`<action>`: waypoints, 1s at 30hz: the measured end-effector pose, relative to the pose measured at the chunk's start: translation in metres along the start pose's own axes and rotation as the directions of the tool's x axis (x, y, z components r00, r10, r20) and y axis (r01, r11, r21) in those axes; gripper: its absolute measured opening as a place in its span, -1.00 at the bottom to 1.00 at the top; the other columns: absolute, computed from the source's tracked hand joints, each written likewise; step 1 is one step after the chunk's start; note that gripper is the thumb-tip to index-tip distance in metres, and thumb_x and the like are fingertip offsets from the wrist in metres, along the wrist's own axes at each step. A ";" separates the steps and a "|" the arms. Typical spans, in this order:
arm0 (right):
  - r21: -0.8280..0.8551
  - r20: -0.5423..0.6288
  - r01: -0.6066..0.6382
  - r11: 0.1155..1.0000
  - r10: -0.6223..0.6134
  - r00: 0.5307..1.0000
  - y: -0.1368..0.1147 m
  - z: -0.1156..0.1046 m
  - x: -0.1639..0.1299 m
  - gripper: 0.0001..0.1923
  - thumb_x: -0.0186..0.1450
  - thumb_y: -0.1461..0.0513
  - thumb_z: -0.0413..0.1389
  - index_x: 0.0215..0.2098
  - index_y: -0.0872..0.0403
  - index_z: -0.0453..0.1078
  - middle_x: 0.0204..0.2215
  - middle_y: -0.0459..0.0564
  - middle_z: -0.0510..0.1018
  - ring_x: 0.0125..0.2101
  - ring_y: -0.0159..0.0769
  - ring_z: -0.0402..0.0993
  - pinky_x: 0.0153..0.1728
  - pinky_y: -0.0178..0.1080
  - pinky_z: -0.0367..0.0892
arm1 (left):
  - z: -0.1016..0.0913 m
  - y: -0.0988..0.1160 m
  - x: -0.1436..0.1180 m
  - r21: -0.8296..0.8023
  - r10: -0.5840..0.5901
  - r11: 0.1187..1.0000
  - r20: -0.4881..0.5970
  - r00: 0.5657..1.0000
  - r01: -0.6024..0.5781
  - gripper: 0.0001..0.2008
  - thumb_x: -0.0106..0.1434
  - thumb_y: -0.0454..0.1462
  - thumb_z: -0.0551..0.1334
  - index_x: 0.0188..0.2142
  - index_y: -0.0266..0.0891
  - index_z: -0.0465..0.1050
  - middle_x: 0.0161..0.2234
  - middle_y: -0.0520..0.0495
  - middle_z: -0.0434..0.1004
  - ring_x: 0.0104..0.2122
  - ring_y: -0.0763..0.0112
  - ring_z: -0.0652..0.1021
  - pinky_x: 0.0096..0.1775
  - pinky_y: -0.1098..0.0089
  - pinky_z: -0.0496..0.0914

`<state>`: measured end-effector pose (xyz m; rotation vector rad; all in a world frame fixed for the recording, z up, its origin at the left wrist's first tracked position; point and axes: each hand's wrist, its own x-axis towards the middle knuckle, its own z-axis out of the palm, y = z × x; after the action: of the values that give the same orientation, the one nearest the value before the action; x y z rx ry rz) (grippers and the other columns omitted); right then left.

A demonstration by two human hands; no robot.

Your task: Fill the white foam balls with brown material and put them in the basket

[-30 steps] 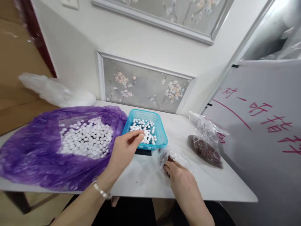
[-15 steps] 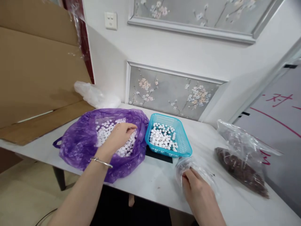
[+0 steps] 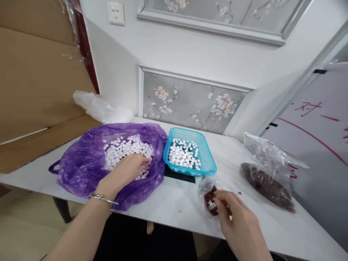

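**A:** Item one, left hand (image 3: 127, 171). What do you log?

**B:** I log it inside the mouth of the purple bag (image 3: 81, 168), palm down on the white beads (image 3: 122, 150), fingers curled loosely into the heap. Whether a bead is pinched I cannot tell; the fingertips are buried. Half a second ago the same hand sat higher over the beads with the fingertips gathered; it has since dropped lower and toward the near lip of the bag. A second ago it was at the blue basket (image 3: 209, 163) instead.

**A:** Item two, right hand (image 3: 239, 221).

**B:** I log it at the near edge of the surface (image 3: 176, 203), fingers bent and pressed together on the small clear bag (image 3: 209, 194) of dark red-brown pieces. Against the earlier frame, the dark contents now show plainly beside the fingertips; before, the plastic mostly hid them.

**A:** Item three, surroundings.

**B:** Blue basket just right of the purple bag, holding more white beads, standing on a flat black object (image 3: 179, 174). Large clear bag (image 3: 268, 170) of dark pieces well to the right, apart from the hand. Crumpled white plastic (image 3: 100, 108) at the wall, behind the purple bag. Basket and both far bags unchanged in place.
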<state>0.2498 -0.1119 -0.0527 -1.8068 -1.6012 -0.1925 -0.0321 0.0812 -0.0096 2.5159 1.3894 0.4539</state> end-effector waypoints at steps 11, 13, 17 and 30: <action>0.553 -0.032 -0.199 0.809 0.260 0.965 -0.028 -0.011 0.005 -0.77 0.35 0.25 0.05 -0.48 0.06 0.34 -0.19 0.07 0.47 -0.21 -0.25 0.49 -0.35 -0.31 0.44 | -0.010 0.046 -0.011 -0.401 -0.083 0.914 -0.347 0.934 -0.068 -0.77 0.20 -0.12 0.24 -0.21 -0.11 0.60 -0.16 -0.06 0.66 -0.21 0.17 0.58 -0.15 0.35 0.43; 0.642 -0.005 -0.213 0.736 0.282 0.959 -0.031 -0.012 0.004 -0.77 0.36 0.27 0.05 -0.47 0.06 0.33 -0.25 0.01 0.45 -0.30 -0.32 0.48 -0.36 -0.33 0.42 | -0.004 0.072 -0.023 -0.657 -0.109 0.752 -0.212 0.971 -0.059 -0.80 0.16 -0.12 0.32 -0.26 -0.12 0.61 -0.25 -0.05 0.66 -0.28 0.21 0.57 -0.22 0.37 0.44; 0.736 0.032 -0.221 0.640 0.292 0.956 -0.034 -0.016 0.003 -0.78 0.35 0.28 0.09 -0.48 0.05 0.31 -0.35 -0.08 0.43 -0.36 -0.39 0.43 -0.34 -0.33 0.37 | 0.020 0.115 -0.039 -0.926 -0.006 0.345 0.162 0.987 0.154 -0.81 0.07 -0.14 0.42 -0.32 -0.16 0.64 -0.40 -0.03 0.62 -0.40 0.34 0.52 -0.31 0.41 0.42; 0.872 0.114 -0.255 0.419 0.333 0.936 -0.033 -0.018 -0.005 -0.94 0.36 0.23 0.16 -0.27 -0.02 0.35 -0.35 -0.17 0.52 -0.43 -0.47 0.46 -0.34 -0.37 0.39 | 0.039 0.149 -0.041 -0.909 0.151 -0.115 0.383 0.911 0.401 -0.89 0.09 -0.25 0.45 -0.36 -0.20 0.64 -0.40 0.01 0.59 -0.41 0.53 0.49 -0.24 0.50 0.38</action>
<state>0.2245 -0.1268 -0.0283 -1.1480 -0.9465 0.6441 0.0781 -0.0332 -0.0007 0.9500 0.5353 0.5944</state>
